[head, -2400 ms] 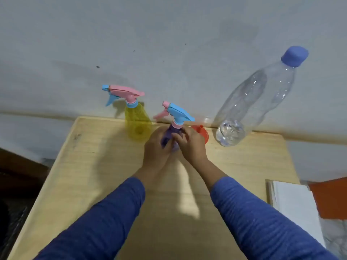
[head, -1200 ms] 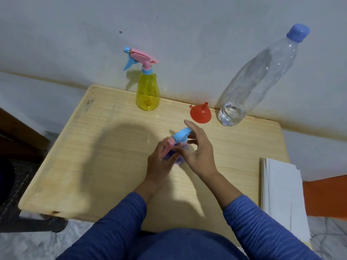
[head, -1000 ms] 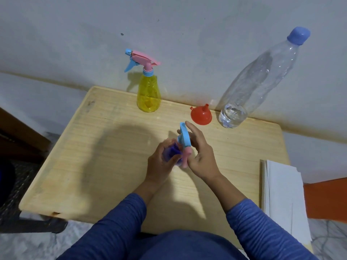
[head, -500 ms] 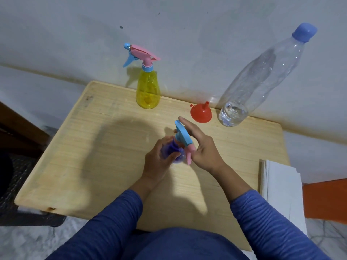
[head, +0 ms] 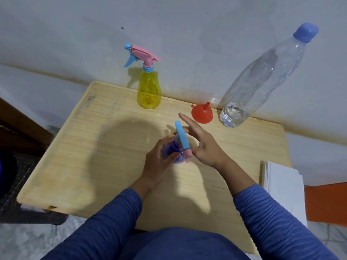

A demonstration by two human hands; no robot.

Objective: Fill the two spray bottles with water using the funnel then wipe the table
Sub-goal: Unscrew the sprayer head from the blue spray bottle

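Near the middle of the frame, the left hand [head: 158, 162] curls its fingers round the body of the purple spray bottle [head: 173, 152], which stands on the wooden table [head: 93, 147]. The bottle's blue and pink spray head [head: 181, 140] points toward the lower edge of the frame. The right hand [head: 201, 145] sits just right of that spray head with its fingers straight and spread, the index finger reaching toward the upper left; the palm side lies against or just beside the head, and I cannot tell whether it truly touches. It holds nothing. In the upper middle of the frame the yellow spray bottle [head: 149, 91] stands upright at the far edge of the table near the wall, its pink and blue head on. To the right of it the red funnel [head: 202, 114] rests mouth down with its spout up, just beside the clear water bottle [head: 262, 79], which has a blue cap and a little water at its base. At the right edge of the frame lies a stack of white paper [head: 281, 188]. Blue sleeves cover both forearms.
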